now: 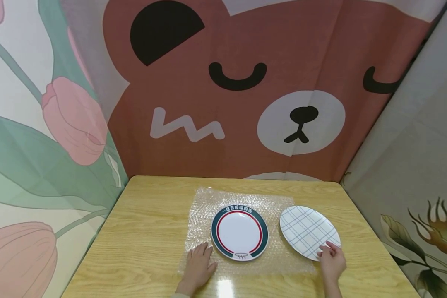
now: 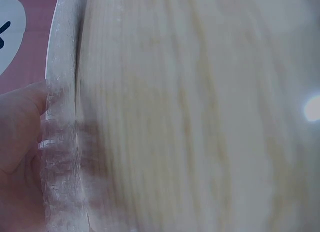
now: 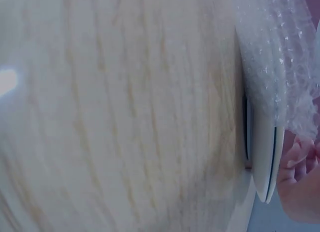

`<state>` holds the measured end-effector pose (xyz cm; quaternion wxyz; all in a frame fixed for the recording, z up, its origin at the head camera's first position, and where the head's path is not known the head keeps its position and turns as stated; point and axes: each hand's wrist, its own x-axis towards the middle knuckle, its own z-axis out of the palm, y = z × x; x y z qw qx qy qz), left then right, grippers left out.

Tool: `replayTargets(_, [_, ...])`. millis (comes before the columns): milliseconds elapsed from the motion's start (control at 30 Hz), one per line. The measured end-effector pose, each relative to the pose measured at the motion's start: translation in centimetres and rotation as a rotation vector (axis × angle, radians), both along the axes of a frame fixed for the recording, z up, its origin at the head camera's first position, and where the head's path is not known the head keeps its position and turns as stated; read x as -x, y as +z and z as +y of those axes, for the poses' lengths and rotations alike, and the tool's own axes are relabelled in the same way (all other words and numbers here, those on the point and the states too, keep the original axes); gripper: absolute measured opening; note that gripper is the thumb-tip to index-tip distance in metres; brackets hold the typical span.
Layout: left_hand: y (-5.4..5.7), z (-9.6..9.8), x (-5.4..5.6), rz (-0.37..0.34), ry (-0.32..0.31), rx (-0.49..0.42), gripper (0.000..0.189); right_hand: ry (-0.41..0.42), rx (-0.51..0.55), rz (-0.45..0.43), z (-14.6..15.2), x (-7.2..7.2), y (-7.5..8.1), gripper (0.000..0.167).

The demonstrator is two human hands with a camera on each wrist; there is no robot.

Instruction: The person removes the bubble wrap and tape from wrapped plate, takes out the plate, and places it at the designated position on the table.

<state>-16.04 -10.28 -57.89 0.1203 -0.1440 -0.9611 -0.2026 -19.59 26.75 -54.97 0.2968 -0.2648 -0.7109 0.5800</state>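
A white plate with a blue checked pattern (image 1: 309, 231) is at the right, over the side of a bubble wrap sheet (image 1: 201, 207). My right hand (image 1: 333, 261) holds its near right rim with bent fingers; the thumb's full position is hard to see. In the right wrist view, a plate edge (image 3: 265, 162) and bubble wrap (image 3: 265, 57) lie beside the fingers (image 3: 299, 159). A round white plate with a dark green rim and red ring (image 1: 240, 234) rests on the wrap. Left of it, my left hand (image 1: 198, 267) lies with fingers extended on the wrap.
The wooden table (image 1: 145, 231) reaches back to a hanging brown bear-print cloth (image 1: 242, 153). A tulip-print cloth (image 1: 74, 120) hangs on the left and a pale flowered cloth (image 1: 413, 153) on the right. Light glares off the table's near edge.
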Motion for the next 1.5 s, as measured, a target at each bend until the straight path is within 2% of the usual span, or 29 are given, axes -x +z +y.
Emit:
replayTargets(133, [0.1, 0.0, -0.1, -0.009, 0.000, 0.006, 0.042, 0.076, 0.078, 0.038, -0.1, 0.1, -0.2, 0.024])
replayTargets(233, [0.1, 0.0, -0.1, -0.013, -0.001, 0.015, 0.042, 0.154, 0.143, 0.113, 0.3, 0.5, -1.5, 0.015])
replayTargets(300, [0.1, 0.0, -0.1, -0.011, -0.001, 0.018, 0.042, 0.205, 0.191, 0.118, 0.6, 0.9, -2.5, 0.011])
replayTargets(400, [0.2, 0.1, -0.1, 0.004, 0.000, 0.017, 0.042, 0.306, 0.244, 0.076, 1.1, 1.7, -3.9, 0.011])
replayTargets(500, [0.1, 0.1, -0.1, 0.015, 0.003, 0.015, 0.042, 0.392, 0.256, -0.010, 1.2, 2.3, -4.6, 0.005])
replayTargets(567, [0.0, 0.1, -0.1, 0.014, 0.006, 0.016, 0.042, 0.447, 0.244, -0.035, 1.1, 2.5, -4.9, 0.019])
replayTargets(633, [0.0, 0.0, -0.1, 0.010, 0.006, 0.019, 0.042, 0.490, 0.231, -0.041, 0.9, 2.6, -5.0, 0.041])
replayTargets(733, [-0.1, 0.0, -0.1, 0.006, 0.004, 0.025, 0.042, 0.521, 0.222, -0.034, 0.6, 2.6, -5.0, 0.063])
replayTargets(833, [0.0, 0.1, -0.1, 0.009, 0.004, 0.023, 0.042, 0.545, 0.228, -0.016, 0.4, 2.6, -4.9, 0.064])
replayTargets(900, [0.1, 0.1, -0.1, 0.019, 0.004, 0.019, 0.042, 0.569, 0.237, 0.000, 0.1, 2.5, -4.7, 0.055])
replayTargets(1033, [0.2, 0.1, -0.1, 0.037, 0.004, 0.016, 0.042, 0.640, 0.227, 0.030, -0.8, 1.9, -3.2, 0.034])
replayTargets(1133, [0.1, 0.1, 0.0, 0.032, 0.002, 0.027, 0.042, 0.653, 0.177, 0.003, -2.0, 1.2, -1.5, 0.026])
replayTargets(1300, [0.2, 0.0, -0.1, 0.021, -0.003, 0.022, 0.043, 0.655, 0.065, -0.118, -3.8, 0.7, 0.2, 0.026])
replayTargets(1433, [-0.3, 0.0, -0.2, 0.094, -0.015, -0.010, 0.042, 0.660, 0.060, -0.178, -4.3, 0.7, 0.4, 0.025])
replayTargets(1500, [-1.0, -0.1, 0.0, 0.155, -0.016, -0.003, 0.041, 0.662, 0.059, -0.179, -4.4, 0.8, 0.3, 0.024])
